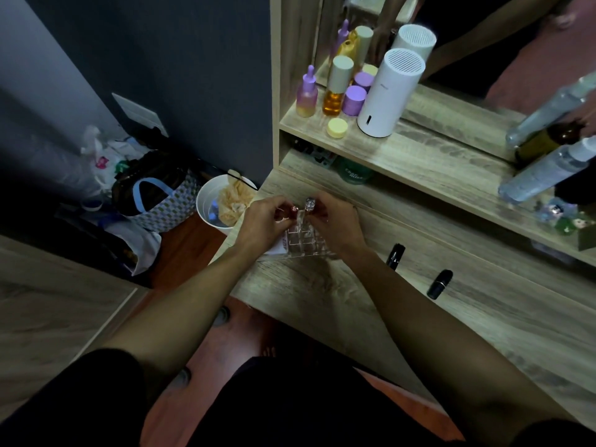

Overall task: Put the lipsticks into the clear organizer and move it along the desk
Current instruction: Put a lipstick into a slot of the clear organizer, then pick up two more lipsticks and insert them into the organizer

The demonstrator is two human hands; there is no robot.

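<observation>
The clear organizer point(302, 242) stands on the wooden desk point(403, 317) near its left end, between my two hands. My left hand point(263, 225) is closed on a small pink-topped lipstick point(294, 209) above the organizer's left side. My right hand point(335, 222) grips a clear-capped lipstick point(309, 204) held upright over the back compartments. Two black lipsticks lie on the desk to the right, one near point(395, 256) and one farther right point(439, 284).
A shelf point(419, 156) above the desk carries coloured bottles, jars and a white cylinder point(388, 95). Clear bottles lean at the right point(545, 169). Left of the desk, on the floor, stand a white bin point(214, 204) and bags point(151, 195).
</observation>
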